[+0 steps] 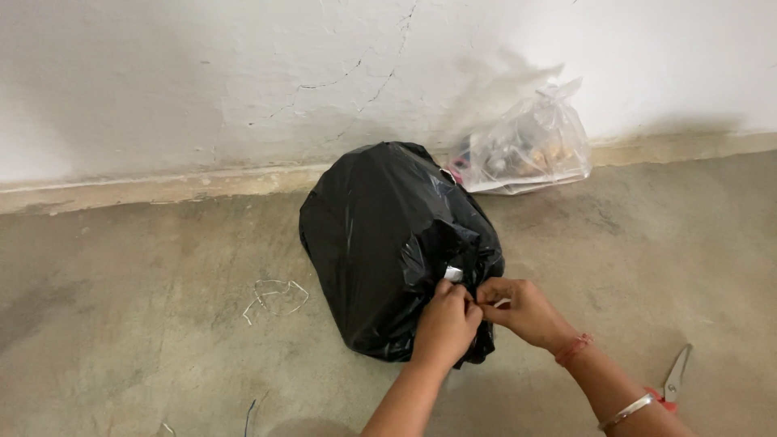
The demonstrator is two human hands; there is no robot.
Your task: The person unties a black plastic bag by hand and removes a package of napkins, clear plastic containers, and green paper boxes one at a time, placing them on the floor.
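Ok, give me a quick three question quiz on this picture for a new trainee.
1. True or false: both hands, left hand and right hand, are on the black bag.
2. What lies on the floor by the right forearm? A) scissors B) broom C) bottle
3. What stands against the wall behind the black bag?

Key:
1. True; they pinch its gathered plastic.
2. A, the scissors.
3. A clear plastic bag with things inside.

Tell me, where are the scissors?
The scissors lie on the concrete floor at lower right, just beyond the right forearm, away from the black bag.
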